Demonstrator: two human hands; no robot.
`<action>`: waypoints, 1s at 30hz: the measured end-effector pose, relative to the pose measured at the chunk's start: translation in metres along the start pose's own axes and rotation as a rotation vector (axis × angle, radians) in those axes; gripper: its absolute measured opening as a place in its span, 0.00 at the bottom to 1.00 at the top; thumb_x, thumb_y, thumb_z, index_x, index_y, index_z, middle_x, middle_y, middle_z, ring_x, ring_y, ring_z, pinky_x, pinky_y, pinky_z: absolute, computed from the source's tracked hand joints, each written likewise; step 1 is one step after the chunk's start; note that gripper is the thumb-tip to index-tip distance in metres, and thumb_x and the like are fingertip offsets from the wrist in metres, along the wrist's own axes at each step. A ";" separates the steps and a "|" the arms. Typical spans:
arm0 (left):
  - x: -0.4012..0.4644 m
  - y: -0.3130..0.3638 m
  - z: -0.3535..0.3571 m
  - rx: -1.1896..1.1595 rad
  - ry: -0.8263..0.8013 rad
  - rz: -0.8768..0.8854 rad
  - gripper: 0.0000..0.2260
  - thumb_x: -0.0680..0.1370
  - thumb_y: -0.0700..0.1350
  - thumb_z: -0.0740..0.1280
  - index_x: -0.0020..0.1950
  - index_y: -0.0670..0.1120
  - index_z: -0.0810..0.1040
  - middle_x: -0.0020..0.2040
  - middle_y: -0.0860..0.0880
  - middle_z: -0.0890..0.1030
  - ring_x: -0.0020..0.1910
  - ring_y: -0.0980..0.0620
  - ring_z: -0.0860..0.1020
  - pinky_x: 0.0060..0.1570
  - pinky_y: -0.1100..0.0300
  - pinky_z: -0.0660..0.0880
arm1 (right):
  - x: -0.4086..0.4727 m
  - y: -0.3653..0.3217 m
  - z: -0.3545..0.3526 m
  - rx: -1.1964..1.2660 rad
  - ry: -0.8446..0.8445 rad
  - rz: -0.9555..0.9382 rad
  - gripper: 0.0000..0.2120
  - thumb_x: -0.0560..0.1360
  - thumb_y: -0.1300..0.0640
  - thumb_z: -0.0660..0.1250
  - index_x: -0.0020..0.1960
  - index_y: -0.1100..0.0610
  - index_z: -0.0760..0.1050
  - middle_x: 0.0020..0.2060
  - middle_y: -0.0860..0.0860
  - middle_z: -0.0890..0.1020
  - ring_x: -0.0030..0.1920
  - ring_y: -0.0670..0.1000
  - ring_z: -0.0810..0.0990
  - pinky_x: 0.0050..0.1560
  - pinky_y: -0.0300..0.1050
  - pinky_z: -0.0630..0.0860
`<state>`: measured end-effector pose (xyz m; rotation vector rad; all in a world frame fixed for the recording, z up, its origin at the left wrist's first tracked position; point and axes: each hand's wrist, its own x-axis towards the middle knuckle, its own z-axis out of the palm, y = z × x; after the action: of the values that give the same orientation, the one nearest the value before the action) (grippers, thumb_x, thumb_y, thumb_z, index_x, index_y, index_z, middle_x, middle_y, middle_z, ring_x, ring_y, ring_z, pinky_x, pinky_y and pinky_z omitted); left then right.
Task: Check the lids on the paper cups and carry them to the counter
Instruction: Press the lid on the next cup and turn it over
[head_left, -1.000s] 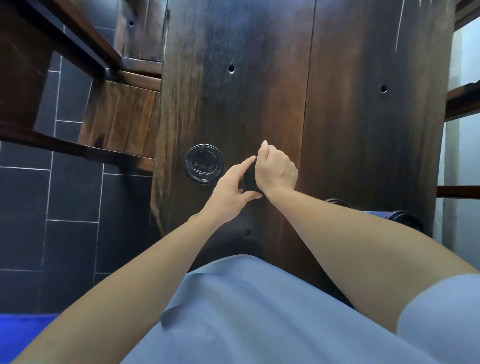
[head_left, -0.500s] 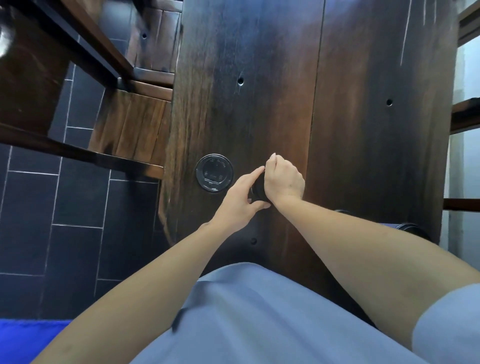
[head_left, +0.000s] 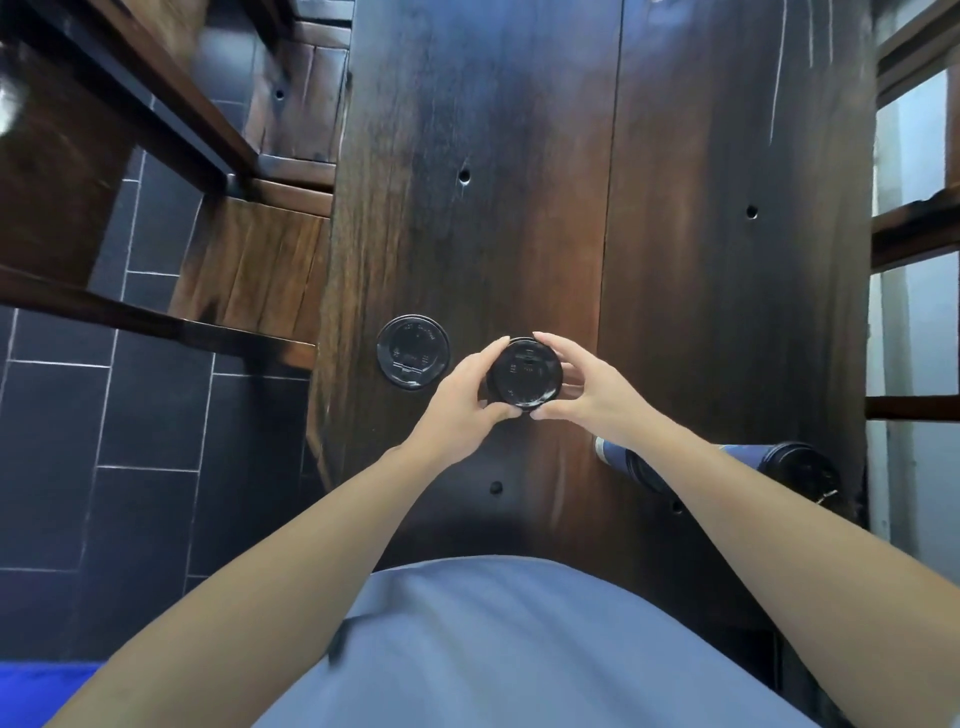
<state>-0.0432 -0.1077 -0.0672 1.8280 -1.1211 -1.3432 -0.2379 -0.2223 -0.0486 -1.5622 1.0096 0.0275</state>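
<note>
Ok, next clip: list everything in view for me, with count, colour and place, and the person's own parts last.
lidded cup in hands: 1, black lid, centre of the table, gripped from both sides
lidded cup standing alone: 1, black lid, just left of the held one, near the table's left edge
cups at lower right: apparently 2, blue sides with black lids, partly hidden behind the right forearm
table: 1, dark brown wood planks, fills the centre
benches: dark wood, left of the table
floor: dark tiles, left
left hand: 1, on the held cup
right hand: 1, on the held cup
shirt: light blue, bottom
</note>
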 end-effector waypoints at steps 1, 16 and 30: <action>0.000 0.000 -0.001 -0.003 0.001 -0.002 0.40 0.76 0.37 0.79 0.84 0.53 0.66 0.75 0.52 0.75 0.72 0.53 0.75 0.61 0.74 0.71 | 0.001 -0.001 0.001 0.006 -0.001 -0.002 0.43 0.69 0.62 0.82 0.76 0.41 0.67 0.67 0.38 0.79 0.68 0.46 0.78 0.69 0.41 0.74; 0.019 0.065 -0.005 0.813 -0.200 0.126 0.39 0.79 0.44 0.76 0.85 0.56 0.60 0.79 0.43 0.63 0.68 0.36 0.72 0.64 0.41 0.78 | 0.017 -0.003 -0.005 -0.114 -0.019 0.059 0.44 0.69 0.55 0.82 0.76 0.40 0.62 0.68 0.41 0.75 0.69 0.46 0.74 0.70 0.47 0.72; -0.009 0.097 -0.053 -0.170 -0.035 -0.066 0.28 0.71 0.41 0.82 0.65 0.63 0.79 0.62 0.51 0.77 0.60 0.48 0.83 0.42 0.48 0.88 | -0.035 -0.031 -0.040 -0.062 0.176 -0.020 0.29 0.73 0.47 0.79 0.70 0.38 0.72 0.71 0.38 0.73 0.70 0.41 0.68 0.66 0.45 0.66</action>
<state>-0.0204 -0.1456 0.0348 1.7369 -0.9408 -1.4664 -0.2610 -0.2374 0.0066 -1.6527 1.1402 -0.0950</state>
